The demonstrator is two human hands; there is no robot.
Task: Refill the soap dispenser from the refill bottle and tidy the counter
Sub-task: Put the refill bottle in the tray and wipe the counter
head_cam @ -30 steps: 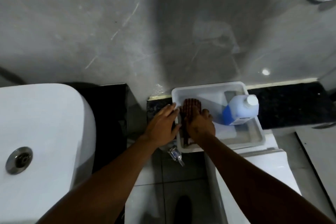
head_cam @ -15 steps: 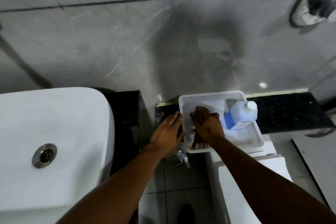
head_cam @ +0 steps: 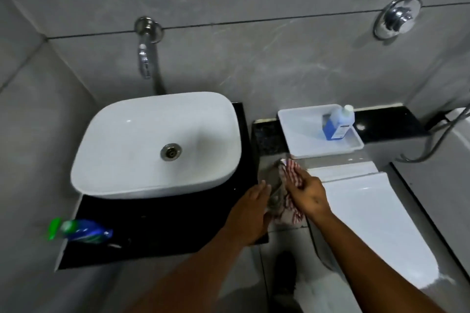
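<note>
A red-and-white striped cloth (head_cam: 292,176) hangs in the air between the sink counter and the toilet, in front of the white tray (head_cam: 300,134). My right hand (head_cam: 309,195) grips it from the right. My left hand (head_cam: 250,213) lies against the cloth's left side with straight fingers, and its thumb is hidden. The blue refill bottle (head_cam: 337,123) with a white cap stands upright in the tray's back right corner. A green-and-blue bottle (head_cam: 81,231), blurred, lies at the front left of the black counter (head_cam: 162,236).
A white basin (head_cam: 157,145) sits on the counter under a wall faucet (head_cam: 145,58). The tray rests on a black ledge (head_cam: 386,122). A white toilet lid (head_cam: 376,223) is at the right, with a chrome flush plate (head_cam: 396,18) above and a hose (head_cam: 432,145) beside it.
Both hands have left the tray and come back towards me with the cloth, which was lying in the tray's left side. My view has risen, showing the whole sink.
</note>
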